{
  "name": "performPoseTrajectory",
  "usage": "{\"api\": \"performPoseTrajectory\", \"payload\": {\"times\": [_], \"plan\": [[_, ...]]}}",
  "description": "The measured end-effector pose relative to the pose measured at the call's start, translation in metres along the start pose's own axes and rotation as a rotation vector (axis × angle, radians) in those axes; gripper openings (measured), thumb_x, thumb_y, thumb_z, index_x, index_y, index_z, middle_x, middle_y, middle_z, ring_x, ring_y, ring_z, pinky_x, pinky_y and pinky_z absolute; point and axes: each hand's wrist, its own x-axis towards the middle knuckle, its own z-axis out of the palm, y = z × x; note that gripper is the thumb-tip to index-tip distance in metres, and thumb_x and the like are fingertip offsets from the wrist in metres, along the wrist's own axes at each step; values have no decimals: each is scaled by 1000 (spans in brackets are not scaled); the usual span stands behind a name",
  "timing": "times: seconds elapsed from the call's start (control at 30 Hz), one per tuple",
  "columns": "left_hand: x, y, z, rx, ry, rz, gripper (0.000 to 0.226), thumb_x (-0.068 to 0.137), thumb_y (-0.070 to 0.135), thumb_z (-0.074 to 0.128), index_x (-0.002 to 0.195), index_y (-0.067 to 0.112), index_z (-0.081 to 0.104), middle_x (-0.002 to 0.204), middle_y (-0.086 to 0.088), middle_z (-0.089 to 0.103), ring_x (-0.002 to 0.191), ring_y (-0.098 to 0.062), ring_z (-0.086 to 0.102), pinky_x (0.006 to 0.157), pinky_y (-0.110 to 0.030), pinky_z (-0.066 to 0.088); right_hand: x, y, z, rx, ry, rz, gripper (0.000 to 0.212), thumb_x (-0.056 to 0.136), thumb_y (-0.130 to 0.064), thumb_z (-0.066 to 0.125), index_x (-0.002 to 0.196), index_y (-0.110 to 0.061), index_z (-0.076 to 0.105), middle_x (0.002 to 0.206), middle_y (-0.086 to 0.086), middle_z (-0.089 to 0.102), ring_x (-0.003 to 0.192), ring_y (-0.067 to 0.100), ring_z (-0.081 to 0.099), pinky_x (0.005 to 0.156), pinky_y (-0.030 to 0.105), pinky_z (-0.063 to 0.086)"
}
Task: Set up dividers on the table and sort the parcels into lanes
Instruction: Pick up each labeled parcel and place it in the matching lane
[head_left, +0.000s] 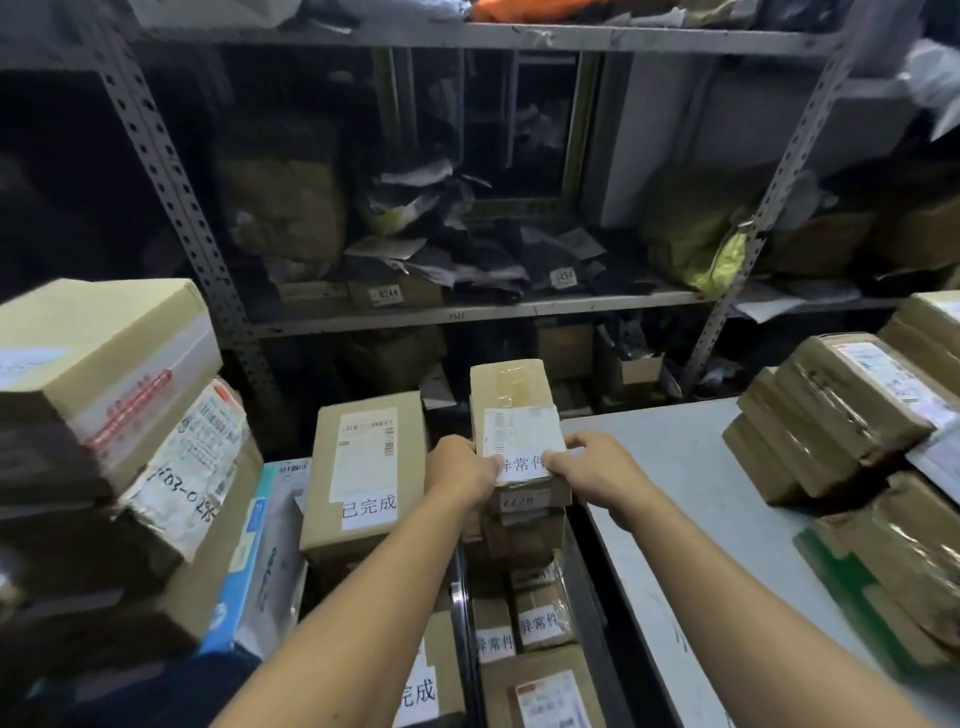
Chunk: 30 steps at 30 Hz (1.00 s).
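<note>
- Left hand (460, 470) and right hand (597, 465) both curl fingers round the near end of a small brown cardboard parcel with a white label (517, 431), one on each side.
- Parcel sits atop a stack of brown boxes (514, 540) in the middle lane, beside the white worktop (675, 467).
- Risk: stack looks narrow and tall; a shove could topple it.
- Neighbouring tan box labelled 已完成 (363, 467) stands close by; a slip could mix the lanes.

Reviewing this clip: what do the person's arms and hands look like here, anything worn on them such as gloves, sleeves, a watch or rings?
Both forearms are bare up to the bottom edge of the frame, with no sleeves in view. The left hand and right hand have no gloves. No watch, wristband or ring shows on the visible parts. The picture is slightly blurred, so very small items cannot be ruled out.
</note>
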Motion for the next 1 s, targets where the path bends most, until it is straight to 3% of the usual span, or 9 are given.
{"api": "performPoseTrajectory", "payload": {"times": [0.07, 0.17, 0.27, 0.33, 0.43, 0.53, 0.7, 0.87, 1.0], "plan": [[1, -4, 2, -3, 2, -5, 10, 91, 29, 67, 91, 19, 65, 106, -2, 71, 76, -11, 60, 50, -19, 38, 0, 1, 3, -10, -2, 4, 30, 94, -29, 65, 119, -15, 58, 127, 8, 64, 93, 18, 59, 64, 25, 48], [0, -6, 2, -4, 5, 10, 15, 91, 31, 67, 80, 27, 57, 105, 0, 71, 70, -4, 58, 51, -18, 41, 2, 3, 5, -16, -1, 0, 28, 95, -29, 64, 118, -16, 57, 129, 8, 64, 91, 17, 58, 61, 23, 46], [-3, -6, -1, -24, 21, 8, 17, 92, 34, 66, 97, 21, 57, 110, -2, 68, 82, -12, 63, 67, -26, 53, 0, 2, 3, -44, 7, -1, 38, 96, -31, 61, 129, -14, 53, 136, 9, 59, 94, 16, 61, 60, 20, 44], [-9, -4, -5, -14, 59, 33, 30, 93, 34, 65, 115, 16, 56, 117, -3, 65, 83, -13, 58, 66, -23, 47, -1, -2, 2, -76, 56, -14, 54, 97, -34, 60, 143, -11, 44, 143, 10, 54, 115, 24, 60, 62, 19, 44], [-19, 6, -18, -33, 138, 106, 47, 94, 32, 64, 134, 12, 51, 129, -5, 61, 99, -16, 62, 64, -16, 39, -7, -14, 0, -105, 169, -89, 55, 97, -36, 59, 145, -16, 43, 142, 7, 56, 121, 23, 60, 53, 12, 35], [-34, 26, -40, -65, 205, 213, 40, 93, 34, 64, 127, 15, 55, 120, -2, 64, 81, -7, 51, 53, -13, 31, -19, -37, -5, -105, 250, -199, 54, 96, -36, 61, 143, -15, 46, 140, 7, 58, 121, 23, 58, 71, 20, 40], [-66, 74, -102, -88, 282, 403, 45, 92, 38, 64, 127, 11, 56, 118, -5, 62, 100, -16, 56, 76, -25, 38, -59, -106, -19, -77, 373, -408, 50, 96, -36, 60, 141, -17, 50, 130, 6, 63, 116, 22, 59, 85, 26, 41], [-113, 102, -195, 14, 388, 603, 26, 92, 32, 66, 111, 16, 59, 97, 0, 60, 84, -14, 55, 62, -20, 40, -118, -189, -20, -84, 455, -663, 41, 97, -26, 60, 136, -14, 54, 121, 6, 67, 107, 21, 63, 95, 34, 53], [-148, 78, -277, 81, 501, 712, 29, 91, 33, 66, 114, 16, 61, 108, -4, 66, 96, -21, 62, 83, -34, 53, -168, -245, 2, -87, 509, -832, 38, 96, -24, 61, 131, -12, 59, 116, 6, 70, 100, 18, 66, 91, 31, 55]]}}
